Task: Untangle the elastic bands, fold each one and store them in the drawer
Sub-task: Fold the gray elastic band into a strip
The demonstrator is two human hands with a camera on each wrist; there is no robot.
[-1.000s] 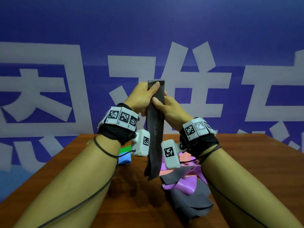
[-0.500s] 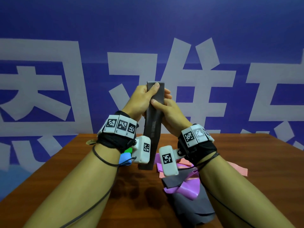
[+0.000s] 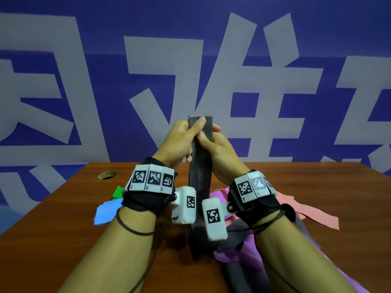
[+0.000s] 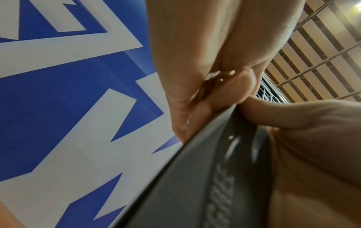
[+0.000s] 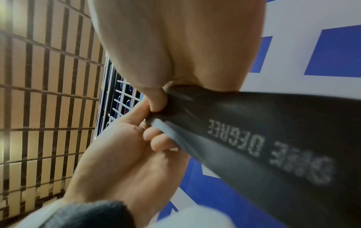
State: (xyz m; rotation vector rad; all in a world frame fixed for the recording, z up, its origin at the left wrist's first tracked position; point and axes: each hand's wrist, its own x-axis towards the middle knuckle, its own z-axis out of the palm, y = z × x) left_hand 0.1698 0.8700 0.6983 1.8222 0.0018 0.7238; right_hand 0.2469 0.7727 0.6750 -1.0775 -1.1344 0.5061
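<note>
A dark grey elastic band (image 3: 200, 170) hangs upright above the wooden table (image 3: 63, 229), doubled over at its top end. My left hand (image 3: 186, 136) pinches that top end with the thumb laid over the front. My right hand (image 3: 213, 144) grips the band just below, thumb on the front. In the left wrist view the grey band (image 4: 205, 177) runs down from the fingers (image 4: 197, 108). White lettering shows on the band (image 5: 263, 146) in the right wrist view. A heap of purple and grey bands (image 3: 239, 256) lies under my right forearm. No drawer is in view.
A blue band (image 3: 106, 211) and a green band (image 3: 118, 192) lie folded on the table's left side. A pink band (image 3: 306, 212) stretches to the right. A small round brass fitting (image 3: 106, 174) sits near the far left edge. A blue wall with white characters stands behind.
Both hands have lowered a little with the grey band, still gripping its top. The band's lower end now hangs down behind the wrist cameras.
</note>
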